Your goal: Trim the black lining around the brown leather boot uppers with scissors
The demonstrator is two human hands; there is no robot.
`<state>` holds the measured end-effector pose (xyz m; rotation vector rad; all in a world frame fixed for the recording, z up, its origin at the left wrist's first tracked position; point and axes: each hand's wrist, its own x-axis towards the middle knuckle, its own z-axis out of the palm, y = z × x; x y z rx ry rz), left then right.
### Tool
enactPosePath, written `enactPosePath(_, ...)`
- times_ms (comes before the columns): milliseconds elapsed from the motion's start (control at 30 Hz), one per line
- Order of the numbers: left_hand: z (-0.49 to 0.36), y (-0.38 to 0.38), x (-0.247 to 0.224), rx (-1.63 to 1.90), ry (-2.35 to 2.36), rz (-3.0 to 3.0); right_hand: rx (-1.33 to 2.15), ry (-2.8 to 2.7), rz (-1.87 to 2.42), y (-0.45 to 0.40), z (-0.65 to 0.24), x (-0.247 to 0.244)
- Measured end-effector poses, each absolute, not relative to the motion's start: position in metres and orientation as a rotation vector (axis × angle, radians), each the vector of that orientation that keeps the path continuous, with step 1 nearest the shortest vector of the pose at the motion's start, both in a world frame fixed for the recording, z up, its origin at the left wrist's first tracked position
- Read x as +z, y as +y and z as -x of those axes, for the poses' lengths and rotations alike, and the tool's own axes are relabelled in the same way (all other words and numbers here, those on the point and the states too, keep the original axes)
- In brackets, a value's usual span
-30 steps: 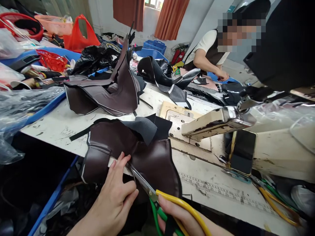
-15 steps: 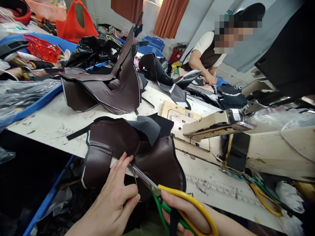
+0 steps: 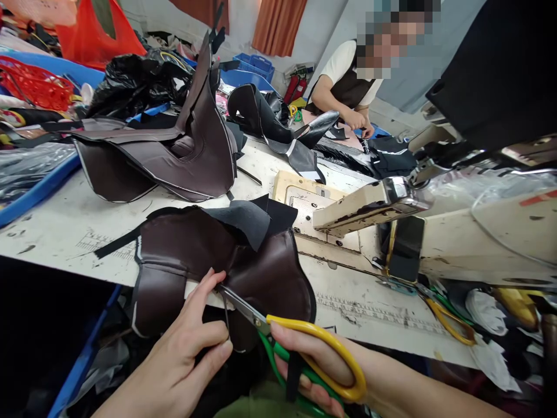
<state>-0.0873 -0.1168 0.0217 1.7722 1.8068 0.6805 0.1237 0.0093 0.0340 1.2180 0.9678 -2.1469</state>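
Observation:
A dark brown leather piece [image 3: 265, 278] with black edging lies at the near table edge, its lower part hanging over. My left hand [image 3: 187, 337] rests on it, longer fingertips stretched over the leather. Its thumb and bent index finger close on a thin dark strip [image 3: 227, 313] running down from the leather. My right hand [image 3: 304, 360] grips scissors [image 3: 322, 334] with one yellow and one green handle. Their blades point up-left, tips beside my left fingertips at the leather's lower edge. A black band hangs around the handle. Black fabric flaps [image 3: 274, 217] stick out behind the leather.
A larger brown stitched leather piece [image 3: 169, 157] stands behind. To the right are a cream sewing machine [image 3: 357, 209], a phone [image 3: 405, 249] and other scissors [image 3: 452, 325]. A co-worker [image 3: 343, 87] handles dark material across the table. Blue bins [image 3: 35, 191] line the left.
The whole view has shifted, so the table and things on it appear farther left. Both hands keep nearly the same place on the leather, the scissors still at its lower edge.

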Motion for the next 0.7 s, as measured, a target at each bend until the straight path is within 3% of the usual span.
enactPosePath(567, 0.105, -0.125, 0.02, 0.62, 1.714, -1.65, -1.994, 1.075, -1.217, 0.02, -0.113, 0.038)
enactPosePath(700, 0.116, -0.122, 0.02, 0.719, 1.921, -1.788, -1.928, 1.139, -1.263, 0.019, -0.113, 0.04)
